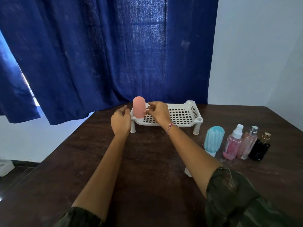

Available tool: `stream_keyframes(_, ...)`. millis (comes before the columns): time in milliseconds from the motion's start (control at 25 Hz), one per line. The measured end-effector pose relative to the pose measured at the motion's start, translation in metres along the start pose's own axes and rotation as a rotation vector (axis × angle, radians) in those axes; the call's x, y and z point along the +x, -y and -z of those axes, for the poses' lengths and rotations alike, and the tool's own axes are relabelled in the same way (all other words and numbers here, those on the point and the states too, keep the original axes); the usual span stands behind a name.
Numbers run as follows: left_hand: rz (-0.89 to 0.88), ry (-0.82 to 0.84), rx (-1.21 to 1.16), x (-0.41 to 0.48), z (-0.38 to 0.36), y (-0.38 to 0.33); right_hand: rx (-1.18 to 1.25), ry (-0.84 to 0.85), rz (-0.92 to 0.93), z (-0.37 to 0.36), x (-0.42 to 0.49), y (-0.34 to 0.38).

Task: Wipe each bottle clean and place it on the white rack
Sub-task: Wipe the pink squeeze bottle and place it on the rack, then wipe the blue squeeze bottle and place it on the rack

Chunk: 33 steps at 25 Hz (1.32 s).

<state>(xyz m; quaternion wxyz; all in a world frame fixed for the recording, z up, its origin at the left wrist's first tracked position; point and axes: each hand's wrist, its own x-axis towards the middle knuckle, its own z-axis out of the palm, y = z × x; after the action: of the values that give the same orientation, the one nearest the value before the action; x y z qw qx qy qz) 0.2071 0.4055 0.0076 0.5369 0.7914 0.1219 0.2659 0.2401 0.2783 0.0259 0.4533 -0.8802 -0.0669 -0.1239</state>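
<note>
One pink bottle (138,107) is stood at the rack's (180,122) nine o'clock end; the left grip (121,122) is slack, empty; whether anything is held by the right grip (158,112) cannot be told.

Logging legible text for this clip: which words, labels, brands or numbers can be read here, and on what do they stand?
No text can be read in this view.
Pink bottle on the white rack: plain, no print shows.
Blue bottle: ribbed, no print shows.
Pink spray bottle, clear pink bottle, black bottle: no label shows; any fine print is too small to tell.
</note>
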Motion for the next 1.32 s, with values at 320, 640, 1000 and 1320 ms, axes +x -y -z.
stream_keyframes(320, -0.076, -0.014, -0.076, -0.047, -0.002, -0.038, 0.064, 0.013, -0.019, 0.054, -0.040, 0.011)
stream_keyframes(640, -0.168, 0.082, -0.089, -0.112, -0.025, -0.080, 0.031, -0.079, 0.028, 0.124, -0.102, 0.002)
stream_keyframes(1000, -0.318, 0.337, -0.080, -0.168, -0.071, -0.093, -0.325, -0.236, 0.142, 0.207, -0.137, -0.024)
stream_keyframes(1320, -0.252, 0.550, -0.033, -0.171, -0.091, -0.088, -0.749, -0.129, 0.202, 0.197, -0.139, -0.061)
